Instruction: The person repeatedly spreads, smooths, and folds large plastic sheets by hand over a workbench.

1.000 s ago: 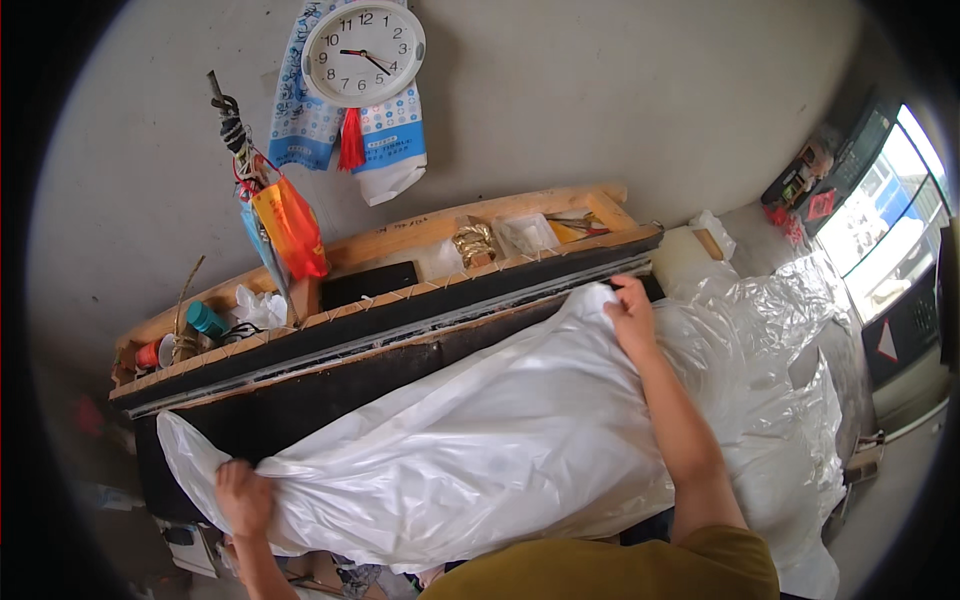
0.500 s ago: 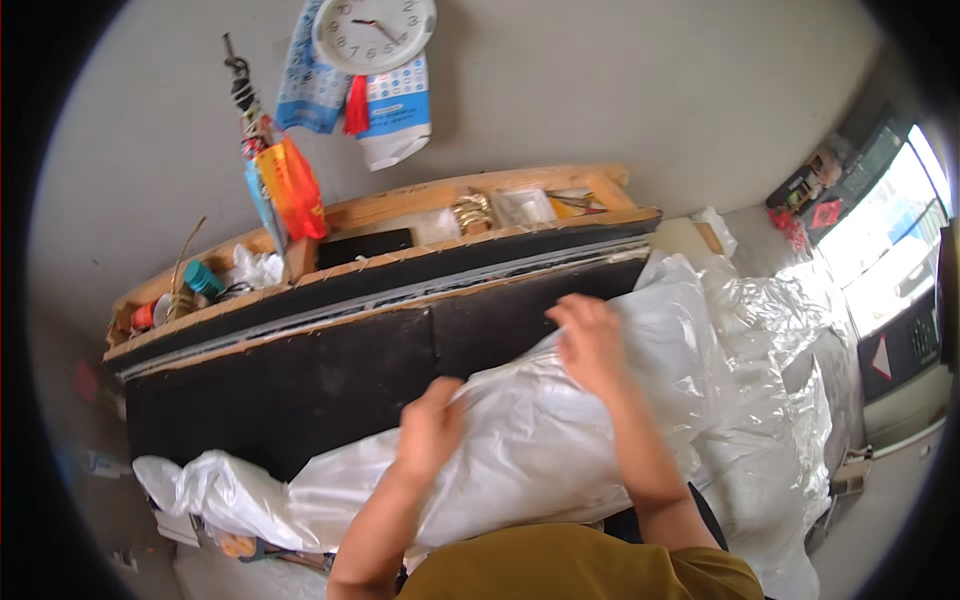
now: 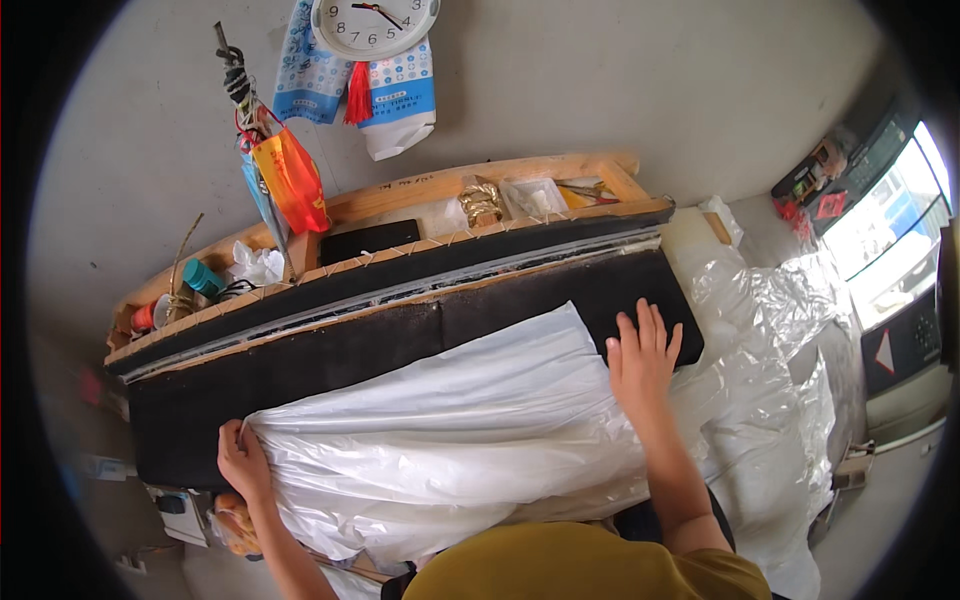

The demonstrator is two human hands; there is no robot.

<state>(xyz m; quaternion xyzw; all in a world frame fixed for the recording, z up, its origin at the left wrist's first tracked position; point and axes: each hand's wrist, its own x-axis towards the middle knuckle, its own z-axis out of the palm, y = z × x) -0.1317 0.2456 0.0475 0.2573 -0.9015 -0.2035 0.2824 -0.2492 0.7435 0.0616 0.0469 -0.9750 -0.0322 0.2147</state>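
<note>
A white plastic sheet (image 3: 450, 430) lies in folds over the near part of a black padded bench top (image 3: 360, 375). My left hand (image 3: 243, 462) is closed on the sheet's left corner, and creases fan out from its fingers. Over the right end of the black surface, my right hand (image 3: 646, 362) is spread with its fingers apart, just beside the sheet's right edge. It holds nothing; whether the palm presses on the surface, I cannot tell.
Behind the bench top runs a wooden trough (image 3: 400, 190) with a gold cord coil (image 3: 481, 203), a black phone-like slab (image 3: 370, 243) and a teal container (image 3: 203, 278). An umbrella (image 3: 262, 190) stands at its left. Crumpled clear plastic (image 3: 760, 400) covers the right side.
My left hand has moved left with the sheet's edge, spreading the sheet across the bench top. My right hand has moved right and let go of the sheet, its fingers now spread.
</note>
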